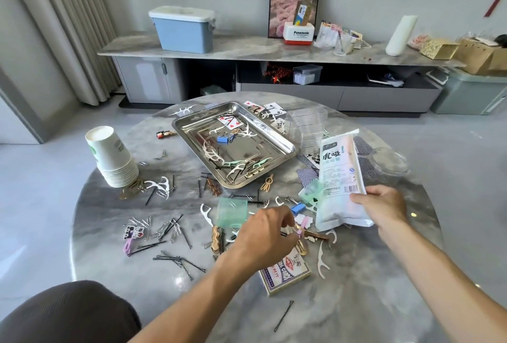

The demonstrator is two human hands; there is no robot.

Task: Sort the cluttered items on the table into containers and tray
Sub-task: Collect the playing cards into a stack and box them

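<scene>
1. The left hand hung low over the middle of the near clutter, fingers curled and pinched on a small pink clip. What else it may have gathered in the palm could not be told.
2. The right hand gripped the lower end of a white plastic packet, thumb on top and fingers underneath, the packet lifted off the table.
3. The packet's long axis ran away from the person and tilted slightly left, its far end pointing toward the stack of clear plastic cups.
4. The steel tray lay ahead and to the left of both hands, beyond the scatter of picks and pins. The left hand was the nearer to it, so the clip probably had the shorter trip.
5. The tray already held dental floss picks, a blue binder clip and playing cards.
6. A stack of paper cups stood at the far left, well apart from either hand.
7. Black bobby pins and paper clips lay loose on the table to the left of the left hand, not yet sorted.
</scene>
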